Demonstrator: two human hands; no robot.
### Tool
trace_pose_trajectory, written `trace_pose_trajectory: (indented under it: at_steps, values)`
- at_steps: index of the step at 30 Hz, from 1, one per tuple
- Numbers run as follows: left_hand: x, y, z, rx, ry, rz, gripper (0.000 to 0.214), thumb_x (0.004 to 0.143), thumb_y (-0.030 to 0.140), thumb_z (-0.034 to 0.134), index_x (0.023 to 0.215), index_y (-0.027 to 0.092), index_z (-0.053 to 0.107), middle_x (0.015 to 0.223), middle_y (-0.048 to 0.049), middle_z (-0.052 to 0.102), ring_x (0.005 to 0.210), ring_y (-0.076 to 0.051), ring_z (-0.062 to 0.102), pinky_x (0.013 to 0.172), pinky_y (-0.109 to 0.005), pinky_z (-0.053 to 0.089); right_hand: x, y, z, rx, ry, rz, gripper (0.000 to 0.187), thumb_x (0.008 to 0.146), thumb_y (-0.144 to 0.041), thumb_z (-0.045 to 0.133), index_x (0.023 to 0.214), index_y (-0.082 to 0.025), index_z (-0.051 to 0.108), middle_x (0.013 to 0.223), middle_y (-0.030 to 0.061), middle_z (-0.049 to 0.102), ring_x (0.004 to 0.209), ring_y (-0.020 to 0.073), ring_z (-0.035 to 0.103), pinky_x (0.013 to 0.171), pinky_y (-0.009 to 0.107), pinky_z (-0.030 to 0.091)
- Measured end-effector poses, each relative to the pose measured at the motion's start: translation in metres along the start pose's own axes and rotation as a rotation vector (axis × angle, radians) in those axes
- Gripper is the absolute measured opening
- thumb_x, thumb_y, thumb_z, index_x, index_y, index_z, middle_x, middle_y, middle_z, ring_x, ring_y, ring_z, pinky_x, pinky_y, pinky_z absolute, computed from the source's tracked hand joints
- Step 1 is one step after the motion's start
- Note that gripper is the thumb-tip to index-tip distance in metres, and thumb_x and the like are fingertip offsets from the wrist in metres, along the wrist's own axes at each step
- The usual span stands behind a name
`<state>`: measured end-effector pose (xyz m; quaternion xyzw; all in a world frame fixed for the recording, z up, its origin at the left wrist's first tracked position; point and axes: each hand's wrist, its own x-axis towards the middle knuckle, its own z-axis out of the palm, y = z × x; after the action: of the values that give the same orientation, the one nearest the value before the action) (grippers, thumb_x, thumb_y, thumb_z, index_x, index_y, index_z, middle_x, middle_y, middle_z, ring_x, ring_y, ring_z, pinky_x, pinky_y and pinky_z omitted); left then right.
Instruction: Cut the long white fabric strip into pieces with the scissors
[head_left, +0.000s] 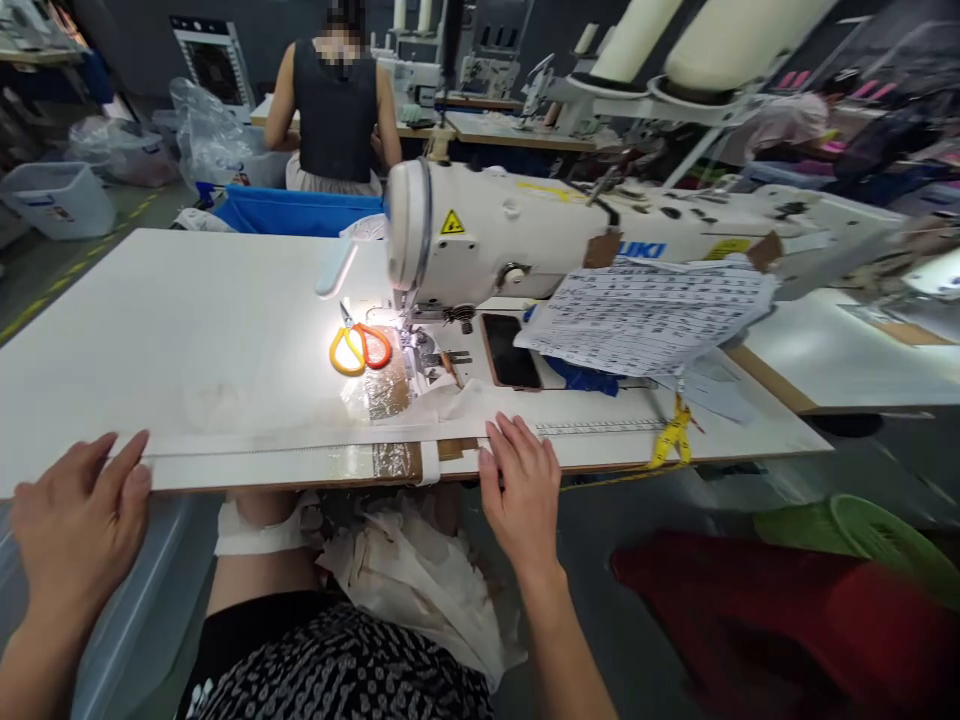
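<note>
A narrow white fabric strip (300,440) is stretched along the front edge of the white sewing table (225,290). At its left end, my left hand (82,515) is closed on it with thumb and fingers. My right hand (521,490) holds it near the middle of the table edge, fingertips down on the surface. Printed ruler marks (600,428) run along the table to the right of that hand. Beyond the strip stands a white sewing machine (480,230) with its needle area lit. Scissors (360,348) with orange and yellow handles lie left of the needle.
A phone (511,350) lies beside the machine, near printed papers (645,315). A yellow tape measure (673,435) hangs over the front edge. White fabric (420,580) gathers below the table. Behind it are a blue bin (300,212) and a seated person (335,110).
</note>
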<state>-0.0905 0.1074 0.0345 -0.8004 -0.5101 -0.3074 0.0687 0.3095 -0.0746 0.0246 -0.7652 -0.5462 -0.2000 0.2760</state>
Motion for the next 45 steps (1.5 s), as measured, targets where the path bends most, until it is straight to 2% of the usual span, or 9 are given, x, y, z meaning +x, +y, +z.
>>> trace_pose_trajectory:
  at_steps: [4, 14, 18, 23, 27, 32, 36, 40, 45]
  values:
    - [0.003, 0.014, -0.005, 0.218, -0.007, -0.001, 0.038, 0.093, 0.035, 0.041, 0.121, 0.019, 0.061, 0.123, -0.0175, 0.059, 0.119, -0.036, 0.052, 0.095, -0.054, 0.038, 0.002, 0.005, 0.000, 0.020, 0.044, -0.043, 0.033, 0.097, -0.030, 0.039, 0.116, -0.013, 0.060, 0.121, 0.0166, 0.062, 0.121, 0.0294, 0.051, 0.101, 0.051, 0.035]
    - [-0.003, 0.016, -0.002, 0.207, -0.058, -0.095, 0.039, 0.095, 0.034, 0.038, 0.129, 0.026, 0.054, 0.133, -0.0113, 0.052, 0.131, -0.030, 0.039, 0.110, -0.052, 0.021, 0.002, -0.004, 0.009, -0.051, 0.154, 0.015, 0.039, 0.096, -0.034, 0.039, 0.120, -0.014, 0.061, 0.121, 0.0173, 0.063, 0.123, 0.0362, 0.049, 0.102, 0.060, 0.029]
    - [-0.003, 0.017, -0.002, 0.193, -0.069, -0.102, 0.039, 0.095, 0.034, 0.037, 0.130, 0.026, 0.053, 0.134, -0.0121, 0.051, 0.132, -0.029, 0.037, 0.110, -0.053, 0.020, 0.000, -0.013, 0.010, 0.000, 0.111, -0.044, 0.040, 0.096, -0.033, 0.035, 0.123, -0.016, 0.059, 0.123, 0.0157, 0.061, 0.124, 0.0339, 0.048, 0.104, 0.060, 0.022]
    - [-0.003, 0.017, -0.003, 0.204, -0.062, -0.100, 0.037, 0.096, 0.034, 0.037, 0.128, 0.025, 0.054, 0.133, -0.0108, 0.052, 0.132, -0.028, 0.038, 0.109, -0.053, 0.022, 0.004, -0.002, 0.004, -0.035, 0.079, -0.026, 0.046, 0.097, -0.035, 0.031, 0.115, -0.008, 0.064, 0.116, 0.0217, 0.064, 0.115, 0.0390, 0.056, 0.098, 0.061, 0.030]
    - [-0.004, 0.015, -0.003, 0.196, -0.061, -0.093, 0.035, 0.096, 0.035, 0.039, 0.129, 0.028, 0.051, 0.134, -0.0081, 0.051, 0.132, -0.028, 0.038, 0.109, -0.054, 0.023, 0.003, 0.009, 0.001, -0.071, 0.076, 0.005, 0.046, 0.095, -0.035, 0.035, 0.123, -0.009, 0.060, 0.119, 0.0236, 0.062, 0.116, 0.0442, 0.052, 0.093, 0.066, 0.033]
    - [-0.004, 0.019, -0.005, 0.150, -0.086, -0.127, 0.036, 0.097, 0.035, 0.036, 0.129, 0.026, 0.050, 0.138, -0.0092, 0.047, 0.135, -0.028, 0.034, 0.112, -0.056, 0.017, -0.002, 0.003, 0.006, -0.031, 0.189, -0.126, 0.046, 0.094, -0.031, 0.042, 0.134, -0.012, 0.052, 0.123, 0.0232, 0.059, 0.119, 0.0448, 0.050, 0.093, 0.068, 0.033]
    - [-0.003, 0.027, -0.006, 0.074, -0.069, -0.051, 0.039, 0.097, 0.034, 0.036, 0.135, 0.028, 0.044, 0.141, -0.0080, 0.046, 0.137, -0.024, 0.034, 0.114, -0.051, 0.015, -0.004, -0.005, 0.011, 0.017, 0.131, -0.200, 0.045, 0.095, -0.029, 0.040, 0.137, -0.015, 0.049, 0.125, 0.0185, 0.060, 0.118, 0.0388, 0.053, 0.098, 0.063, 0.030]
    - [-0.002, 0.032, -0.004, 0.048, -0.186, 0.108, 0.044, 0.096, 0.035, 0.038, 0.140, 0.031, 0.037, 0.141, -0.0042, 0.048, 0.135, -0.021, 0.037, 0.116, -0.047, 0.011, -0.003, -0.004, 0.012, 0.010, 0.143, -0.221, 0.043, 0.095, -0.030, 0.040, 0.133, -0.015, 0.053, 0.120, 0.0170, 0.063, 0.112, 0.0377, 0.058, 0.096, 0.059, 0.035]
    - [-0.003, 0.034, 0.000, 0.112, -0.185, 0.095, 0.042, 0.097, 0.036, 0.036, 0.139, 0.031, 0.039, 0.142, -0.0024, 0.047, 0.136, -0.020, 0.036, 0.116, -0.044, 0.013, -0.003, 0.004, 0.017, -0.016, 0.202, -0.261, 0.042, 0.093, -0.026, 0.042, 0.130, -0.012, 0.057, 0.115, 0.0170, 0.066, 0.106, 0.0388, 0.061, 0.092, 0.057, 0.040]
